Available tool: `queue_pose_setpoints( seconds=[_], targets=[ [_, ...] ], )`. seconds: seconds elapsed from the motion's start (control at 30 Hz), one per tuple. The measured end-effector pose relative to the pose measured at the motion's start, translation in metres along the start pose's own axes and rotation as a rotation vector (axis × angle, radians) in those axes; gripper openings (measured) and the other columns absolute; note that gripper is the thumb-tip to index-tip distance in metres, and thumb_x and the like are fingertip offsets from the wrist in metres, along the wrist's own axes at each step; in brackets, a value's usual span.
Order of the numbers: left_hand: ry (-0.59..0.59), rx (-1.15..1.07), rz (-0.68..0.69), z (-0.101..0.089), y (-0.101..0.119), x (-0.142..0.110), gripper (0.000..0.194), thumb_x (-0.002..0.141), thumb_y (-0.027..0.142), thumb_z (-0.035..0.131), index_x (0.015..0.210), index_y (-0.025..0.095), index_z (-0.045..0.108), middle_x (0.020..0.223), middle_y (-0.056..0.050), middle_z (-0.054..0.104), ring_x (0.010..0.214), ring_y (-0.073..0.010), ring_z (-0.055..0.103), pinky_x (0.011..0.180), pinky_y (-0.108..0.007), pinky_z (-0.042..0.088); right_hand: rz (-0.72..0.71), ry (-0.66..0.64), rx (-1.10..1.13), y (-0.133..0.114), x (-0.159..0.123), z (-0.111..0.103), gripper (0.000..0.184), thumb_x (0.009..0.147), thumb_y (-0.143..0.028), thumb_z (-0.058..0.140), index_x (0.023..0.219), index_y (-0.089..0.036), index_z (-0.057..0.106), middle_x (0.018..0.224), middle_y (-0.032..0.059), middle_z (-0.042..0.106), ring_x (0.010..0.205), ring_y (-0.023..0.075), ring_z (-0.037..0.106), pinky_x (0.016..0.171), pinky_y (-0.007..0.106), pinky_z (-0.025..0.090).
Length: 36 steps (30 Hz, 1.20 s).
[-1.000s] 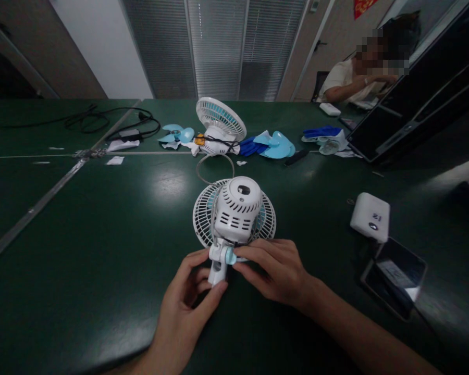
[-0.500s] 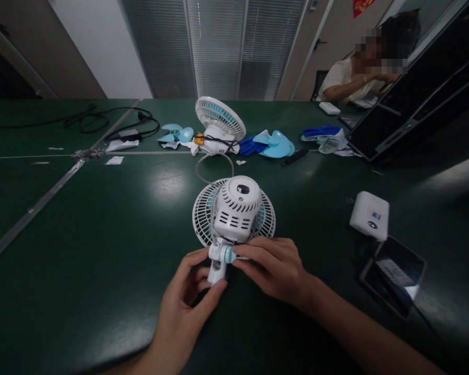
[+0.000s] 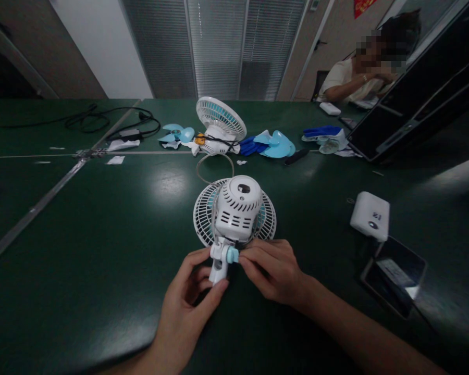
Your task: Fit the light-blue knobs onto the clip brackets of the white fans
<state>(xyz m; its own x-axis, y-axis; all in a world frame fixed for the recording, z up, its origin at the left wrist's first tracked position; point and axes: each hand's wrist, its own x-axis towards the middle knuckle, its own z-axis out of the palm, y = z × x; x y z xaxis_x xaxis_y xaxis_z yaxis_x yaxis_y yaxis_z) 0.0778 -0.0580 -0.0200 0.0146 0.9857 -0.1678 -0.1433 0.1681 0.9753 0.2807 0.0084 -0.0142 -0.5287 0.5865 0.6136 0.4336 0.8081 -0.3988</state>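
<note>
A small white fan [image 3: 240,205] lies face down on the green table, its motor housing up and its grille [image 3: 203,219] against the tabletop. Its white neck bracket [image 3: 218,271] points toward me, and my left hand [image 3: 191,297] grips it between thumb and fingers. On the bracket's right side is a light-blue knob [image 3: 232,254]. My right hand [image 3: 273,268] pinches the knob's outer end, thumb and fingers closed. A grey cord [image 3: 197,169] loops from the fan toward the back.
Behind stands a second fan [image 3: 221,122], with blue fan blades [image 3: 277,144] and gloves [image 3: 324,136] nearby. To the right lie a white power bank [image 3: 370,215] and a phone [image 3: 394,276]. A black case [image 3: 418,88] stands at far right, near a seated person [image 3: 347,78]. Black cable [image 3: 89,119] lies back left.
The fingers of my right hand have shifted slightly right along the knob, so more of it shows. My left hand keeps its grip on the bracket.
</note>
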Motion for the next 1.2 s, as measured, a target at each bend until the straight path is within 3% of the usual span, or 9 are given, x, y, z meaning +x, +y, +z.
queue_pose_setpoints(
  seconds=[0.1,0.27,0.43,0.77,0.93,1.07,1.2],
  targets=[
    [0.019,0.007,0.002,0.001,0.002,0.001,0.042,0.084,0.031,0.081,0.119,0.025,0.06,0.115,-0.003,0.071,0.095,-0.0134,0.07,0.084,-0.021,0.057,-0.067,0.028,-0.021,-0.002,-0.002,0.0,0.011,0.098,-0.017,0.055,0.101,-0.017,0.066,0.083,0.0005,0.071,0.066,0.0108,0.064,0.058,0.027,0.044],
    [0.031,0.023,-0.008,0.0,0.001,0.002,0.044,0.083,0.032,0.081,0.121,0.025,0.059,0.108,-0.002,0.073,0.09,-0.0127,0.07,0.082,-0.02,0.057,-0.072,0.094,0.031,-0.003,-0.003,-0.003,0.025,0.095,-0.011,0.057,0.118,-0.015,0.064,0.095,0.0028,0.074,0.076,0.0107,0.069,0.064,0.025,0.049],
    [0.035,0.03,-0.035,-0.001,-0.001,0.0,0.052,0.084,0.035,0.08,0.129,0.025,0.055,0.101,-0.002,0.075,0.091,-0.0142,0.07,0.086,-0.022,0.057,0.012,0.083,0.008,-0.001,-0.003,-0.002,0.018,0.095,-0.013,0.058,0.109,-0.017,0.066,0.09,0.0016,0.073,0.071,0.0117,0.067,0.064,0.027,0.049],
    [-0.001,0.07,0.03,-0.004,-0.008,0.001,0.054,0.09,0.031,0.074,0.14,0.034,0.056,0.135,-0.005,0.066,0.109,-0.0181,0.071,0.096,-0.026,0.057,-0.038,0.068,0.009,-0.007,-0.001,0.0,0.016,0.092,-0.013,0.058,0.104,-0.018,0.068,0.083,0.0013,0.073,0.065,0.0117,0.066,0.058,0.026,0.049],
    [0.002,0.094,0.068,-0.004,-0.005,0.001,0.05,0.089,0.028,0.075,0.136,0.038,0.06,0.133,0.0,0.065,0.107,-0.0153,0.07,0.094,-0.022,0.058,-0.057,0.118,0.021,-0.009,-0.002,-0.001,0.028,0.092,-0.009,0.059,0.118,-0.016,0.065,0.094,0.0027,0.076,0.073,0.0115,0.069,0.064,0.025,0.053],
    [-0.004,0.096,0.063,-0.004,-0.005,0.001,0.05,0.09,0.027,0.075,0.136,0.039,0.06,0.129,0.001,0.065,0.103,-0.0137,0.069,0.091,-0.019,0.058,0.034,0.13,-0.036,-0.006,-0.002,0.0,0.019,0.092,-0.012,0.06,0.109,-0.018,0.068,0.086,0.0007,0.074,0.067,0.0113,0.067,0.061,0.026,0.051],
    [-0.004,0.073,0.065,-0.004,-0.005,0.0,0.049,0.091,0.028,0.073,0.137,0.039,0.059,0.132,0.001,0.063,0.107,-0.0138,0.069,0.094,-0.02,0.056,-0.026,0.112,-0.008,-0.01,0.0,0.002,0.016,0.091,-0.012,0.061,0.104,-0.017,0.068,0.084,0.0006,0.074,0.067,0.0113,0.067,0.06,0.026,0.051]
  ],
)
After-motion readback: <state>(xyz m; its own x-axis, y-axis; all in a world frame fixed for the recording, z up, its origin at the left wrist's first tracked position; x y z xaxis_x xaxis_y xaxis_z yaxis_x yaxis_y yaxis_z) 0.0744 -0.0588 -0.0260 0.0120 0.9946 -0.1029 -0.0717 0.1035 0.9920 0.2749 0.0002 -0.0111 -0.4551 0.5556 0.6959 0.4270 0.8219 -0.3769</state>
